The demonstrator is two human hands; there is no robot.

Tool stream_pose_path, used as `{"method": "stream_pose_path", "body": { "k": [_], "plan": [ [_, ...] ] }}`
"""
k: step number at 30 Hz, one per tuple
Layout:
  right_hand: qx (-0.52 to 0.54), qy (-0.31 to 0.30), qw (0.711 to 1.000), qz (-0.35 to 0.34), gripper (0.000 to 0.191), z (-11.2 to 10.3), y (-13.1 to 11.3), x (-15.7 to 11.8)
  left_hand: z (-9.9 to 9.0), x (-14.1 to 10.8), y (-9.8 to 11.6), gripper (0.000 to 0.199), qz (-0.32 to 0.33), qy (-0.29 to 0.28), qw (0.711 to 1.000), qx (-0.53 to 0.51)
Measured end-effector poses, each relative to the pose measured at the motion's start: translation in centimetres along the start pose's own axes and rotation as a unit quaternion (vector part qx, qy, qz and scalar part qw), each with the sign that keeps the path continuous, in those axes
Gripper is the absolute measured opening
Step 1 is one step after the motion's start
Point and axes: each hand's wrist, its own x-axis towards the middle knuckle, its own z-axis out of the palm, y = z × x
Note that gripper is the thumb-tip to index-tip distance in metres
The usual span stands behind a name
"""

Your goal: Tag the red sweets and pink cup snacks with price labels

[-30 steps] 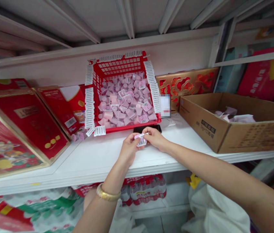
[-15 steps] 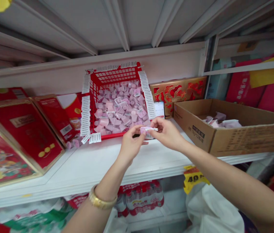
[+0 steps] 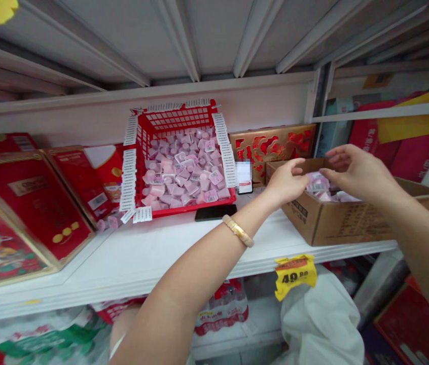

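A small pink jelly cup [image 3: 317, 182] with a barcode label on its lid is at the near left edge of the cardboard box [image 3: 336, 223]. On its left, my left hand [image 3: 288, 180] has its thumb and fingers apart, one fingertip by the cup. My right hand [image 3: 359, 165] is over the box with fingers spread, its thumb beside the cup's lid. Whether either still touches the cup I cannot tell. More pink cups lie in the box. Many similar cups, a few showing barcodes, fill the red basket [image 3: 186, 209], whose rim carries strips of barcode labels [image 3: 129, 175].
A dark phone [image 3: 215, 213] lies before the basket on the white shelf [image 3: 123, 253]. A lit phone screen [image 3: 244, 175] leans beside it. Red gift boxes [image 3: 66, 203] stand left; a gold-and-red box [image 3: 275, 144] stands behind. Shelf beams [image 3: 180, 40] run overhead.
Both hands have moved right, from in front of the basket to the cardboard box, bringing the jelly cup. Their fingers have spread apart. The dark phone under them has come into view.
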Motion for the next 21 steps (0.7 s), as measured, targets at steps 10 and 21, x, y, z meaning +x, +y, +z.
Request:
{"method": "stream_pose_path", "body": {
  "k": [10, 21],
  "plan": [
    [-0.004, -0.073, 0.989, -0.131, 0.016, 7.6, -8.0, -2.2, -10.6, -5.6, -3.3, 0.038, 0.059, 0.137, 0.978, 0.147],
    [-0.014, -0.306, 0.936, -0.175, 0.027, 24.3, -18.2, -1.4, -27.6, -9.2, -5.0, 0.039, -0.022, 0.313, 0.880, 0.355]
  ]
}}
